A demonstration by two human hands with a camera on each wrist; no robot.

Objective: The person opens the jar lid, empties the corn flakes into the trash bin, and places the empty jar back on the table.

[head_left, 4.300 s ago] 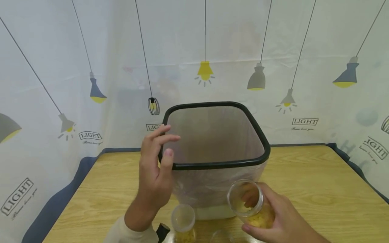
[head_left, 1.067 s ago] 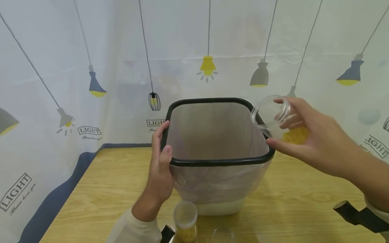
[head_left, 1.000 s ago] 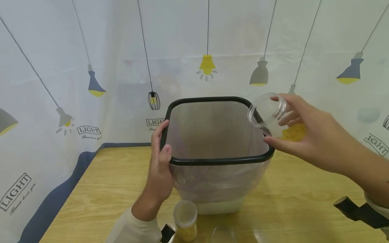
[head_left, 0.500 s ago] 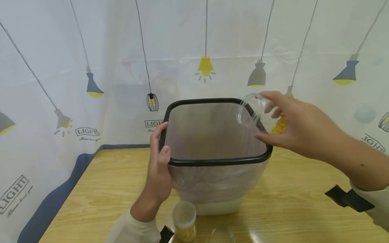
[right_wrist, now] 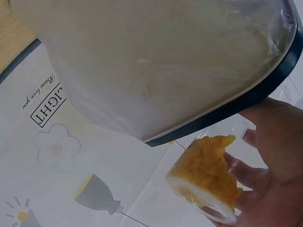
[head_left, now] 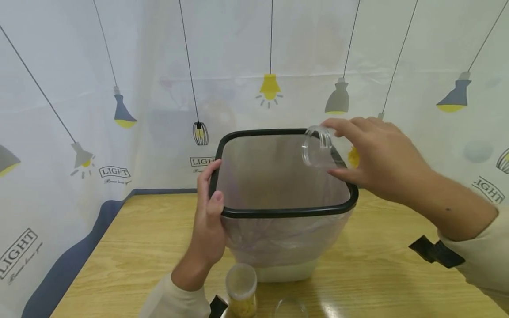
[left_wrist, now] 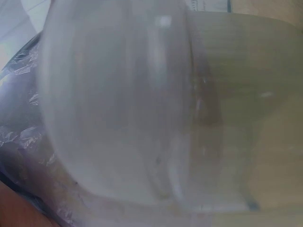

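A trash can with a black rim (head_left: 290,213) and a thin plastic liner stands on the table. My left hand (head_left: 208,225) grips its left rim, thumb at the near corner. Above the right rim, my right hand (head_left: 385,154) holds a clear plastic jar (head_left: 317,148) by its sides. The jar lies tipped on its side, its mouth toward the can's opening. Yellow pieces (right_wrist: 206,175) sit in its bottom end in the right wrist view; I cannot make out their kind.
A second clear jar (head_left: 241,287), lidded and holding yellow pieces, stands in front of the can; it looms blurred in the left wrist view. A clear round lid (head_left: 291,308) lies beside it. Behind the wooden table (head_left: 397,247) hangs a lamp-printed cloth (head_left: 238,53).
My right hand has lifted the jar from before the can to over its right rim, tipping it further leftward. My left hand, earlier with spread fingers, has closed on the rim.
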